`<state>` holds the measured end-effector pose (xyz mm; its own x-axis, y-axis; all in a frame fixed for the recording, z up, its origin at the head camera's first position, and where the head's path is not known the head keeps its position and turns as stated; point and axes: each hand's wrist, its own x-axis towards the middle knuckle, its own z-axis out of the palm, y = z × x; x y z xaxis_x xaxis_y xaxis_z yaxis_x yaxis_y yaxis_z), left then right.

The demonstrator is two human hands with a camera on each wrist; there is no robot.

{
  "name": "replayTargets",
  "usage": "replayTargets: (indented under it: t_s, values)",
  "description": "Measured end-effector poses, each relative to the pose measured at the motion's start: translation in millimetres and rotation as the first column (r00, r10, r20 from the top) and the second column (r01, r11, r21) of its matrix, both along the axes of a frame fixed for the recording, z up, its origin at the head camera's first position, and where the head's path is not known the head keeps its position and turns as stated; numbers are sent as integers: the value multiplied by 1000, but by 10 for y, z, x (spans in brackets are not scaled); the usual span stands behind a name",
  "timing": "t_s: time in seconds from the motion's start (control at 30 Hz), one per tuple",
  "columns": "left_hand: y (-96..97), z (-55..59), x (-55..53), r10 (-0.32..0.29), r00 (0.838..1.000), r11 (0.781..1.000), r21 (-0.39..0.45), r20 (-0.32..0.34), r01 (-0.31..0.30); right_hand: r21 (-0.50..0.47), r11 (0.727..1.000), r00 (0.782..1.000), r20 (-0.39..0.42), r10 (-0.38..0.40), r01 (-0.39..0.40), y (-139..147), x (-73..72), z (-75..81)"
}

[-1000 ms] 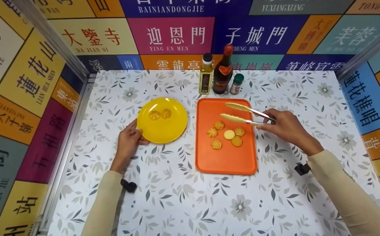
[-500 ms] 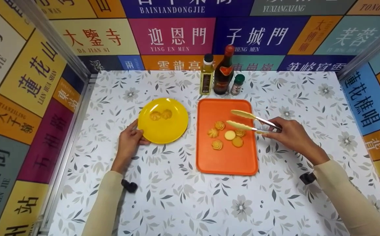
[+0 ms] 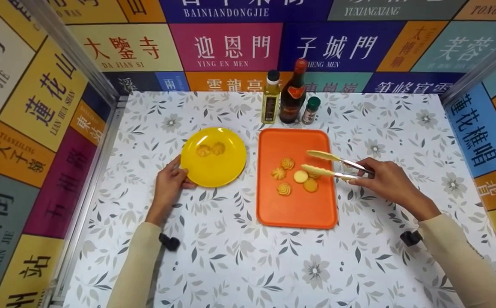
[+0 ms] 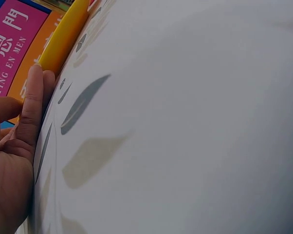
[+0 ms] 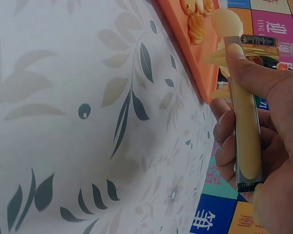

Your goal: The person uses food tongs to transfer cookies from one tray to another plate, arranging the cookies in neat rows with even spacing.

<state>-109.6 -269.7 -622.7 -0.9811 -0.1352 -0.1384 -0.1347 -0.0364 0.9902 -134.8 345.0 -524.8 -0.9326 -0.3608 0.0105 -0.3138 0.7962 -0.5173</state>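
At the left rim of a yellow plate [image 3: 213, 171], my left hand [image 3: 168, 184] pinches the edge. Two swirled cookies [image 3: 211, 149] lie on that plate. In the left wrist view, a finger [image 4: 32, 95] reaches up to the plate's yellow side [image 4: 64, 36]. My right hand [image 3: 384, 179] grips metal tongs [image 3: 346, 164] with pale yellow tips, their arms spread apart. The tips hang over the right part of an orange tray [image 3: 295, 209], partly covering one cookie. Several cookies [image 3: 284, 189] lie on the tray. Between the tongs' tips I see nothing held.
Behind the tray stand an oil bottle [image 3: 270, 100], a dark bottle with a red cap [image 3: 293, 96] and a small green-capped jar [image 3: 311, 110]. A leaf-patterned cloth [image 3: 230, 256] covers the table. Printed panels [image 3: 226, 47] rise around its back and sides.
My right hand has drawn the tongs toward me and slightly to the right, bringing their tips lower over the tray's cookies. The left hand stays at the plate.
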Motion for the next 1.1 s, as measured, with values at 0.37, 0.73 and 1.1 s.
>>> replayTargets:
  t_s: [0.37, 0.73, 1.1]
  values:
    - [17, 6, -34, -7, 1000, 1000, -24, 5, 7, 67, 996, 998, -20, 52, -50, 128, 43, 109]
    - [3, -9, -45, -5, 1000, 1000, 20, 20, 4, 111, 991, 996, 60, 68, -75, 186, 48, 189]
    - [-4, -21, -6, 5, 1000, 1000, -12, 6, -5, 136, 984, 993, 30, 116, -119, 214, -5, 212]
